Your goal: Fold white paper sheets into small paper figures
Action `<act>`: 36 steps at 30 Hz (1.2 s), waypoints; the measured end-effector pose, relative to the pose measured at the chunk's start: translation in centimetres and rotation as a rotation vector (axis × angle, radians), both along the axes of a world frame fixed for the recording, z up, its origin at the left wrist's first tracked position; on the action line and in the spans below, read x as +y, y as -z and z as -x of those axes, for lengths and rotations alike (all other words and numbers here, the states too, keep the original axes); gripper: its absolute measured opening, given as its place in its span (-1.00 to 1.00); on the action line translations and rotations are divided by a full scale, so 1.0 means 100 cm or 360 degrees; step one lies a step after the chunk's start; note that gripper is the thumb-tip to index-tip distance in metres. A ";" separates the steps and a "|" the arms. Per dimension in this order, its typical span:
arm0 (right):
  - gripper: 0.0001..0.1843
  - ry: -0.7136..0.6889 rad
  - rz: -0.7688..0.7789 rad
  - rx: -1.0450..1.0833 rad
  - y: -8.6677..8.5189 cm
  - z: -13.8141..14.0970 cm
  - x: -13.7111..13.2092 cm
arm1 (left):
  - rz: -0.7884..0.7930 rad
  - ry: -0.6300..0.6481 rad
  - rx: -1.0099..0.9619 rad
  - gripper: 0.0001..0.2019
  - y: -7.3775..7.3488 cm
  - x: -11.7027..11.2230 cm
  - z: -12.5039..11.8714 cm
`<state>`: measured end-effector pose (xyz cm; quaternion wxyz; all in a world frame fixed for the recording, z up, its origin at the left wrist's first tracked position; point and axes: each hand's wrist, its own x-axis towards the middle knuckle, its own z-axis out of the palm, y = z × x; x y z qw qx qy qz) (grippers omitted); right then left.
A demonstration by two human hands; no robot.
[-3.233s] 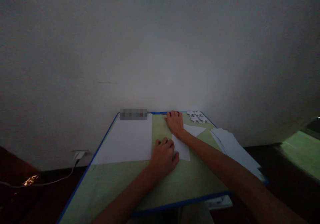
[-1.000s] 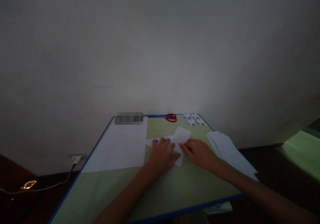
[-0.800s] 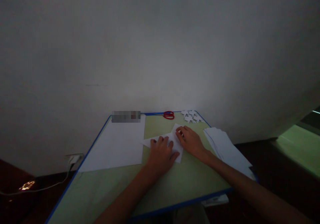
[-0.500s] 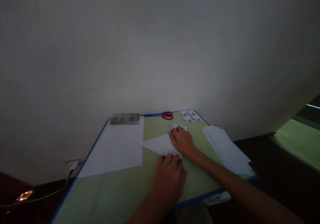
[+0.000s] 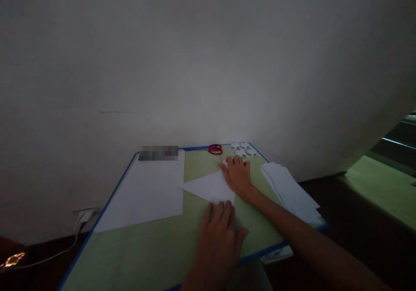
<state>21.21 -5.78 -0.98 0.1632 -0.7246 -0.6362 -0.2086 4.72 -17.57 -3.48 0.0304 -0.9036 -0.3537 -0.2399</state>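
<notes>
A folded piece of white paper (image 5: 209,187) lies on the pale green table, its pointed end toward the left. My right hand (image 5: 238,175) presses on its right side, fingers stretched out and a little spread, covering part of it. Along the paper's near edge rest the fingertips of my left hand (image 5: 219,232), which is laid out flat with the thumb apart. Neither hand grips anything.
Large white sheets (image 5: 152,191) lie to the left, with a blurred dark object (image 5: 158,153) at their far edge. Red-handled scissors (image 5: 215,149) and several white star-like cutouts (image 5: 244,149) sit at the back. More sheets (image 5: 289,187) are stacked at right.
My right hand has slid slightly away from me over the paper, its fingers straightening. My left hand has flattened, with its thumb now out to the side. The view has shifted slightly.
</notes>
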 end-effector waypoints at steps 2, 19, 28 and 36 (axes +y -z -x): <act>-0.52 0.0036 -0.0019 -0.0023 0.001 -0.009 0.011 | -0.0010 -0.0006 -0.0011 -0.52 0.000 0.000 0.001; -0.51 0.0132 -0.0036 0.0005 0.004 -0.055 0.086 | -0.0041 0.0000 -0.0033 -0.45 0.005 0.003 0.001; -0.67 -0.0314 0.0104 0.0256 -0.027 -0.058 0.060 | 0.0073 -0.0047 -0.0050 -0.45 0.000 -0.002 -0.003; -0.91 -0.0893 0.0628 0.0660 -0.018 -0.055 -0.049 | 0.0123 -0.0036 -0.0123 -0.48 -0.001 -0.003 -0.001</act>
